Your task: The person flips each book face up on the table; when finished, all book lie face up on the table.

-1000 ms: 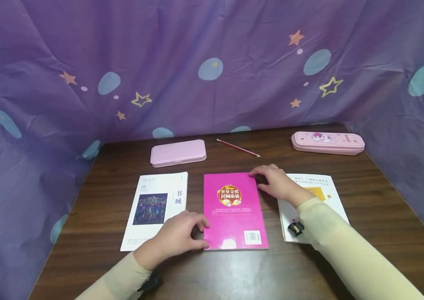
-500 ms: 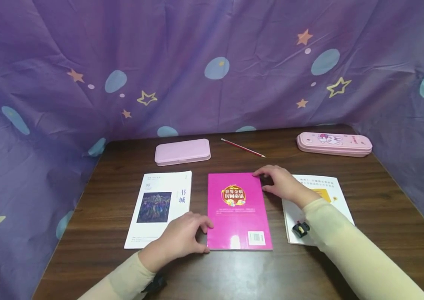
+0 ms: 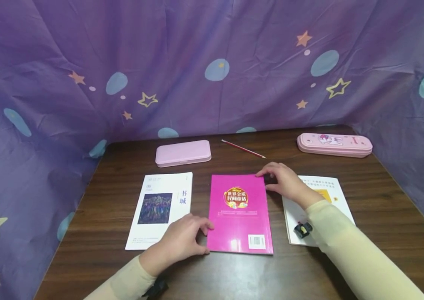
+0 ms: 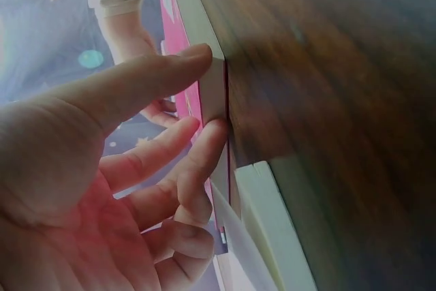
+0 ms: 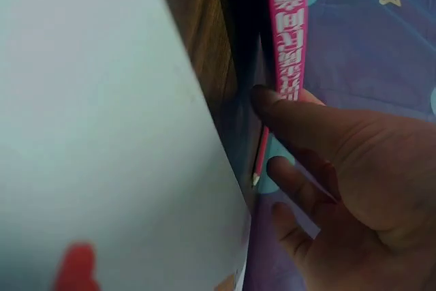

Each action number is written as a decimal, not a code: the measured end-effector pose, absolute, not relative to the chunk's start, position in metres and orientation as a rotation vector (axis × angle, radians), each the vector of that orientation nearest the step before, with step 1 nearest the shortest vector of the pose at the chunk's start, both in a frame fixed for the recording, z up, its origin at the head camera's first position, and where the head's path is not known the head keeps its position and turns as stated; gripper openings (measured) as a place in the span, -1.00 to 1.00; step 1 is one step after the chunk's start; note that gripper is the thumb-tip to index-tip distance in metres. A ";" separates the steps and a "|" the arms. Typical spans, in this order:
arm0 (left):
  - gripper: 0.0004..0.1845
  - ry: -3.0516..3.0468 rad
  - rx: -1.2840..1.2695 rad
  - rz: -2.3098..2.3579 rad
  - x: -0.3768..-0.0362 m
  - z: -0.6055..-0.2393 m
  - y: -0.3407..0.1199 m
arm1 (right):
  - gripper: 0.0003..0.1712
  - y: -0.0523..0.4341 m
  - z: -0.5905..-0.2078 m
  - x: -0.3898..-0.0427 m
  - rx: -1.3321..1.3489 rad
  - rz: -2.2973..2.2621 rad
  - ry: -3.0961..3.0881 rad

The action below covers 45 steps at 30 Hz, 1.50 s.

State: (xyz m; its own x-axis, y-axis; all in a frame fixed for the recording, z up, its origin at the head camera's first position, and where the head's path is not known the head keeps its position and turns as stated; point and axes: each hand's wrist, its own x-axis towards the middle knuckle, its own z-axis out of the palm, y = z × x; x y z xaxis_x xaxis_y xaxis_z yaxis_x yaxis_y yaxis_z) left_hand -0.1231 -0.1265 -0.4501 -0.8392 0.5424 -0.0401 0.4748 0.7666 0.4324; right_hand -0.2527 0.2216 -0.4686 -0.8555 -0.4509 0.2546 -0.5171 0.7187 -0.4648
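A pink book (image 3: 239, 225) lies back cover up in the middle of the table. My left hand (image 3: 182, 236) is at its left edge, thumb low and fingers higher up. In the left wrist view, the thumb (image 4: 194, 63) and fingertips touch the side of the pages, not curled round the book. My right hand (image 3: 285, 183) is at the far right corner, its index finger at the far edge and its thumb by the spine (image 5: 289, 32). A white book (image 3: 159, 187) with a dark picture lies to the left. Another white book (image 3: 326, 208) lies partly under my right forearm.
Behind the books are a plain pink case (image 3: 183, 153), a red pencil (image 3: 243, 148) and a pink pencil case (image 3: 334, 145) with a rabbit picture. A purple curtain (image 3: 182, 54) stands around the back and sides of the table (image 3: 234, 275).
The pink book has turned slightly clockwise, its far end shifting right. My right hand has moved a little right with that corner. My left hand stays at the left edge.
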 end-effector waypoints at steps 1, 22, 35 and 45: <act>-0.43 2.801 0.812 0.618 -0.123 -0.450 -0.127 | -0.52 0.222 -0.468 -0.252 0.810 0.802 -2.785; -0.55 2.957 0.780 0.495 -0.114 -0.448 -0.127 | -0.59 0.234 -0.458 -0.243 0.822 1.126 -2.773; -0.65 3.063 0.735 0.548 -0.111 -0.449 -0.127 | -0.65 0.243 -0.450 -0.247 0.882 1.120 -2.744; -0.73 3.065 0.633 0.599 -0.114 -0.438 -0.139 | -0.68 0.250 -0.446 -0.250 0.884 1.139 -2.631</act>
